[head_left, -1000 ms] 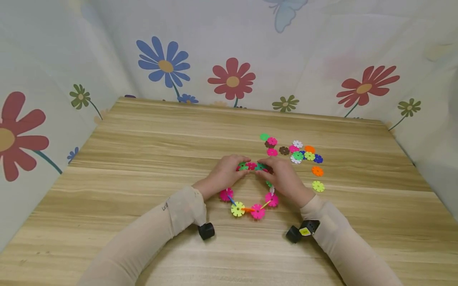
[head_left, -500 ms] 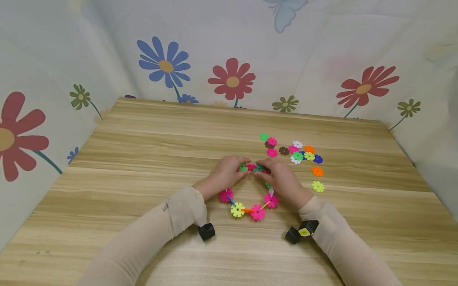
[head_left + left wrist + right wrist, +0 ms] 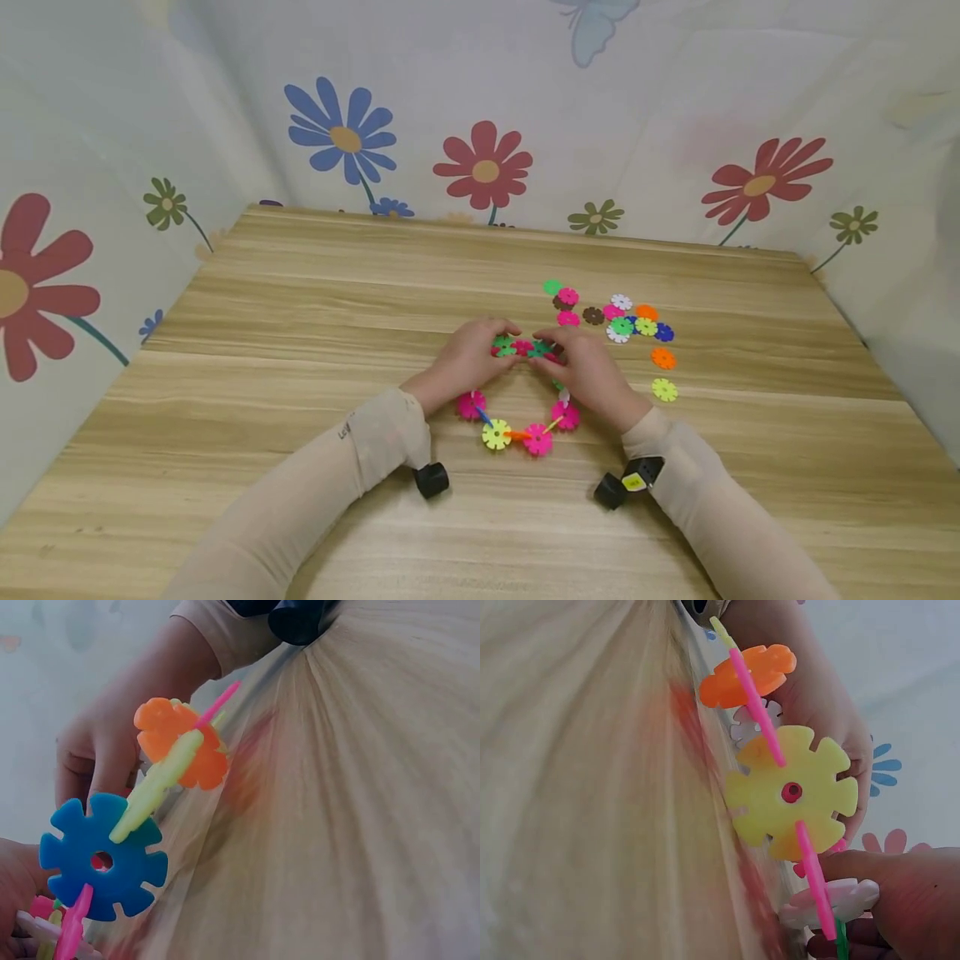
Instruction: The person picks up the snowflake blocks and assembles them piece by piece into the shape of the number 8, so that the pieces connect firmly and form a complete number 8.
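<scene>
A ring of interlocked plastic snowflake discs (image 3: pixel 537 439) hangs close over the table between both hands, in pink, yellow, orange, blue, white and green. My left hand (image 3: pixel 467 354) pinches green and pink discs (image 3: pixel 504 346) at the ring's far side. Facing it, my right hand (image 3: pixel 592 371) pinches a teal-green disc (image 3: pixel 540 348) of the same ring, thumb below and fingers above. In the left wrist view a blue disc (image 3: pixel 139 859) is slotted to a yellow one seen edge-on. The right wrist view shows a yellow disc (image 3: pixel 826 796) joined to pink ones. Fingers partly hide the ring's sides.
Loose snowflake discs lie behind and right of the right hand, among them a brown one (image 3: pixel 593 316), an orange one (image 3: pixel 663 358) and a yellow one (image 3: pixel 664 390). The wooden table (image 3: pixel 300 292) meets a flower-print curtain (image 3: pixel 420 100) at the back.
Both hands keep their pinch on the ring. The ring and hands have shifted very slightly up and left in the head view, and the background has shifted a little left too.
</scene>
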A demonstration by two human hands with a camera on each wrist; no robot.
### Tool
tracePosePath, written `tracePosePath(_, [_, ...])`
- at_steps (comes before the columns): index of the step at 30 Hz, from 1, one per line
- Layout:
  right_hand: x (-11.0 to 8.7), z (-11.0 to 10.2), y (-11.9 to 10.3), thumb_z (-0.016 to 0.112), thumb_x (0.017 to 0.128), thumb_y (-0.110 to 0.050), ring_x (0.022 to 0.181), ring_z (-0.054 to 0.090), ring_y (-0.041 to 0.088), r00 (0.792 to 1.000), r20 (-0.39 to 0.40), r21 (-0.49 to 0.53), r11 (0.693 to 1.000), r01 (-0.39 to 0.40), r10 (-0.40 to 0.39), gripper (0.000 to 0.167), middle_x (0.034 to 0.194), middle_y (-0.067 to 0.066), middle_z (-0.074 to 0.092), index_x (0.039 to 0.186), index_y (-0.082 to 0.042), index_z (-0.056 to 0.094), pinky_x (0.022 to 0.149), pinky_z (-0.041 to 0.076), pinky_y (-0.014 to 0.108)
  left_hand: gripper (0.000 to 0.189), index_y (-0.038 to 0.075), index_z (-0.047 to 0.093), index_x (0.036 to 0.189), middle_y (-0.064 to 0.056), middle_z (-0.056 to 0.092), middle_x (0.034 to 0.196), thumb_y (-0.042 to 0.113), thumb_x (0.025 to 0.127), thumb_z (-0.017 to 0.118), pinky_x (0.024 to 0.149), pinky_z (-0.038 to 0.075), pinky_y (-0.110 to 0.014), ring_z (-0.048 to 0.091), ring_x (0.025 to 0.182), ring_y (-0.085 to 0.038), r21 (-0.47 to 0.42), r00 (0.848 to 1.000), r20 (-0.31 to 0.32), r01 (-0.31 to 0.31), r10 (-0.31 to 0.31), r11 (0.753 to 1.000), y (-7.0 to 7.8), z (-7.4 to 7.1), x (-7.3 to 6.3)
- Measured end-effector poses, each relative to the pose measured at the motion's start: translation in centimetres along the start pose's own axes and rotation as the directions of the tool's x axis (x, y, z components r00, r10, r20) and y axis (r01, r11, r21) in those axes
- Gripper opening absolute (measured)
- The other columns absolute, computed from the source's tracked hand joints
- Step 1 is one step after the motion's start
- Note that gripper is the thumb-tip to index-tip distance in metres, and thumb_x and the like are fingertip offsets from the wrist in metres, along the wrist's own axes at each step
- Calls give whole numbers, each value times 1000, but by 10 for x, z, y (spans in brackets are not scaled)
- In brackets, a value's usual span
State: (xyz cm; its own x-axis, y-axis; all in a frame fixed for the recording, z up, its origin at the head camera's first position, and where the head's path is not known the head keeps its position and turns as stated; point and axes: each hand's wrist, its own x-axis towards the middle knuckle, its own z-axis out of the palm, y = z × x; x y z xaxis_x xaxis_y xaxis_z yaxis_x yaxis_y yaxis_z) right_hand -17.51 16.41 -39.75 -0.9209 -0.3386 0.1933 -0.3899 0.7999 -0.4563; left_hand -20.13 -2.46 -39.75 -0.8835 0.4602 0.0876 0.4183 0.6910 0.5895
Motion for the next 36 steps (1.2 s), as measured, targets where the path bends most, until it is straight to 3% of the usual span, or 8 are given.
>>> tracePosePath(6, [2, -2, 1, 72, 87, -26, 84, 62, 20, 1000, 29, 22, 1000, -5, 4, 38, 102, 10, 70, 117, -3, 66, 78, 55, 35, 35, 9, 64, 120, -9, 64, 113, 24, 89, 69, 91, 50, -36, 60, 103, -23, -29, 1000, 1, 1, -1, 1000, -1, -2, 2])
tracePosePath(11, [5, -4, 3, 71, 87, -27, 85, 64, 19, 999, 43, 46, 999, -2, 0, 38, 100, 9, 71, 116, -3, 66, 79, 55, 36, 35, 10, 63, 122, -11, 61, 112, 27, 92, 66, 88, 51, -37, 59, 101, -25, -95, 998, -54, 4, -9, 995, -4, -5, 3])
tracePosePath(17, [5, -12, 6, 69, 89, -24, 91, 68, 25, 1000, 24, 97, 995, 0, -2, 36, 107, 14, 70, 116, 0, 65, 81, 56, 39, 35, 9, 62, 122, -10, 59, 114, 23, 91, 67, 86, 52, -38, 58, 103, -25, -110, 984, -160, -90, 72, 990, 9, -13, -5])
tracePosePath(21, [4, -20, 8, 68, 90, -24, 90, 68, 28, 1000, -4, 96, 995, -3, 4, 35, 107, 16, 70, 114, 1, 66, 79, 56, 42, 33, 8, 64, 118, -9, 60, 114, 20, 88, 70, 84, 53, -36, 59, 99, -23, -118, 972, -182, -173, 150, 978, 26, -14, -15])
tracePosePath(26, [4, -32, 13, 65, 92, -23, 92, 66, 30, 999, -8, 110, 993, -42, 43, 33, 110, 17, 69, 116, 0, 65, 79, 55, 44, 32, 7, 65, 114, -10, 61, 110, 18, 85, 74, 84, 54, -37, 59, 99, -25, -152, 960, -158, -253, 229, 955, 44, -12, -28])
tracePosePath(30, [3, -40, 19, 65, 92, -20, 92, 66, 31, 998, -40, 98, 995, -37, 41, 31, 110, 18, 69, 115, 1, 66, 79, 55, 44, 34, 8, 65, 113, -9, 63, 108, 18, 83, 76, 84, 53, -33, 59, 99, -23, -60, 933, -124, -348, 339, 936, 53, -8, -40])
tracePosePath(33, [2, -47, 25, 65, 92, -20, 93, 65, 30, 995, -67, 66, 996, -67, 72, 30, 107, 16, 70, 115, 0, 66, 78, 53, 44, 40, 10, 64, 116, -7, 62, 109, 24, 81, 78, 86, 51, -31, 58, 99, -21, 52, 911, -33, -409, 411, 911, 57, -2, -49])
tracePosePath(36, [1, -52, 32, 65, 92, -20, 93, 65, 30, 991, -85, 29, 995, -98, 100, 28, 103, 14, 70, 114, -2, 67, 78, 51, 44, 46, 14, 61, 120, -3, 61, 107, 33, 81, 77, 90, 48, -31, 58, 100, -18, 169, 892, 83, -453, 445, 875, 57, 5, -56])
